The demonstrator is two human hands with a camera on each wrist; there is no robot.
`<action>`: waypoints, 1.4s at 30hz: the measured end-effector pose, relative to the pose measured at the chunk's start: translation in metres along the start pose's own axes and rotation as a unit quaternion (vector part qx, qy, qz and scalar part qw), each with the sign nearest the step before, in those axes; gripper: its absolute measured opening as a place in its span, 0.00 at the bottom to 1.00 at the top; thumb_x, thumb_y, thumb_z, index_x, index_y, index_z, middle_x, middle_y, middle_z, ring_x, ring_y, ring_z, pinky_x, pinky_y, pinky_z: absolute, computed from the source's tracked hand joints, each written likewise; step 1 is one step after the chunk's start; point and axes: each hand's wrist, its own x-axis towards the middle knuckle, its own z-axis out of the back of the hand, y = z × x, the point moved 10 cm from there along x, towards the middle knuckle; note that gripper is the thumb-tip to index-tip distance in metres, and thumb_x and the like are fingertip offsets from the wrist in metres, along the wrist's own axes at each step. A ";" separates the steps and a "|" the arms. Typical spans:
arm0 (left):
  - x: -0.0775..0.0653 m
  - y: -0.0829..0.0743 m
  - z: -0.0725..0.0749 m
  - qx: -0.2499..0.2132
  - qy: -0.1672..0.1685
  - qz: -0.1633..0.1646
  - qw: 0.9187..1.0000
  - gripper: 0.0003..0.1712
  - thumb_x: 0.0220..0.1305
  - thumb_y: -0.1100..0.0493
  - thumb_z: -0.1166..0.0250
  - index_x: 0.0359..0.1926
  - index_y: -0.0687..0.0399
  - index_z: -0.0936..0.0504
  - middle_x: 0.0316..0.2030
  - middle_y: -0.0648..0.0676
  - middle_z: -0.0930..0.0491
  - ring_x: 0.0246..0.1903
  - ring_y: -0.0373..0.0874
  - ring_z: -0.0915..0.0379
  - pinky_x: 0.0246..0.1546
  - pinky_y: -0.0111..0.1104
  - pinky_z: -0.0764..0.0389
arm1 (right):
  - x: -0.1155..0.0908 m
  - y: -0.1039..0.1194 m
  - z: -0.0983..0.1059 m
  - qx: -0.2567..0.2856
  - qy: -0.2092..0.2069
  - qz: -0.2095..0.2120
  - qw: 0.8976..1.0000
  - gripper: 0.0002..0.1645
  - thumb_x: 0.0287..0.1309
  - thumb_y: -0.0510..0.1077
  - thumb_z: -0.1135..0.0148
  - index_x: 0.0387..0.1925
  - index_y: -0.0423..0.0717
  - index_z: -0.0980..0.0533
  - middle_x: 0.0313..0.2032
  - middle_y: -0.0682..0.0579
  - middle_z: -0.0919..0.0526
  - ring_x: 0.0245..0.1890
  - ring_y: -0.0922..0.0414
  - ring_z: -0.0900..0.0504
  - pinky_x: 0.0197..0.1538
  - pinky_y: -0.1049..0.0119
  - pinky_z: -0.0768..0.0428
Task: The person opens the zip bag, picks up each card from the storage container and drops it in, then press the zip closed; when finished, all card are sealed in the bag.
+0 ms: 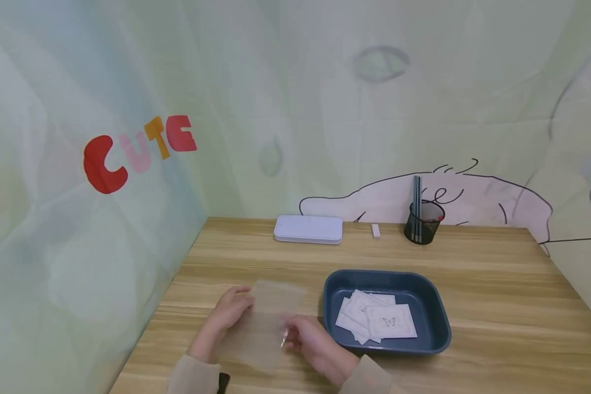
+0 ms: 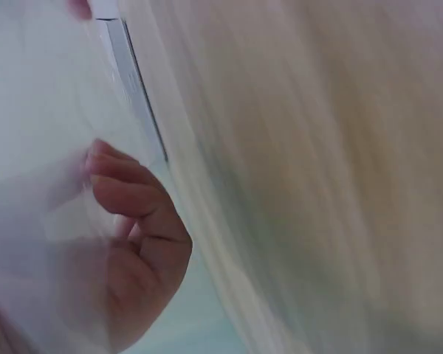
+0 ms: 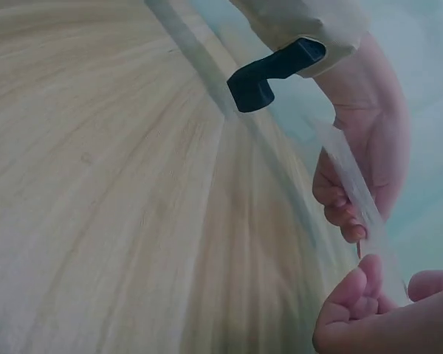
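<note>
A clear plastic bag (image 1: 263,334), flat and see-through, hangs between both hands over the wooden table, left of the blue tray. My left hand (image 1: 232,307) holds its left edge, fingers bent at the plastic. On the opposite side, my right hand (image 1: 305,336) pinches the bag's right edge, where a shiny fold shows. In the right wrist view the bag (image 3: 354,181) appears nearly edge-on, running from the left hand (image 3: 365,151) down to the right hand (image 3: 376,310). Milky film of the bag (image 2: 44,96) covers much of the left side in the left wrist view.
Several white cards with a butterfly print (image 1: 389,322) lie in the dark blue tray (image 1: 443,328) beside the right hand. Along the table's back stand a pale pencil case (image 1: 308,229), a small white eraser (image 1: 376,231) and a black mesh cup (image 1: 423,227) with pencils.
</note>
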 end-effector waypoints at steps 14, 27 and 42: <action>-0.026 -0.081 0.004 -0.069 -0.083 -0.200 0.974 0.23 0.70 0.62 0.43 0.64 0.56 0.32 0.34 0.58 0.25 0.32 0.46 0.28 0.33 0.29 0.21 | -0.038 0.073 -0.009 -0.088 0.027 0.140 0.986 0.20 0.71 0.42 0.53 0.54 0.32 0.24 0.40 0.46 0.19 0.36 0.58 0.24 0.42 0.67 0.23; -0.073 -0.161 -0.021 -0.144 -0.129 -0.363 0.911 0.23 0.66 0.64 0.39 0.62 0.53 0.27 0.33 0.55 0.25 0.31 0.43 0.29 0.31 0.26 0.21 | -0.083 0.163 0.043 -0.229 -0.041 0.229 0.945 0.21 0.69 0.53 0.48 0.55 0.46 0.24 0.51 0.51 0.19 0.51 0.53 0.23 0.57 0.59 0.25; -0.114 -0.210 -0.098 -0.022 -0.115 -0.581 0.805 0.23 0.63 0.67 0.38 0.59 0.60 0.26 0.33 0.49 0.23 0.36 0.42 0.28 0.42 0.34 0.24 | -0.143 0.226 0.101 -0.378 -0.183 0.358 0.834 0.14 0.67 0.47 0.43 0.51 0.54 0.21 0.37 0.59 0.16 0.37 0.59 0.18 0.36 0.68 0.18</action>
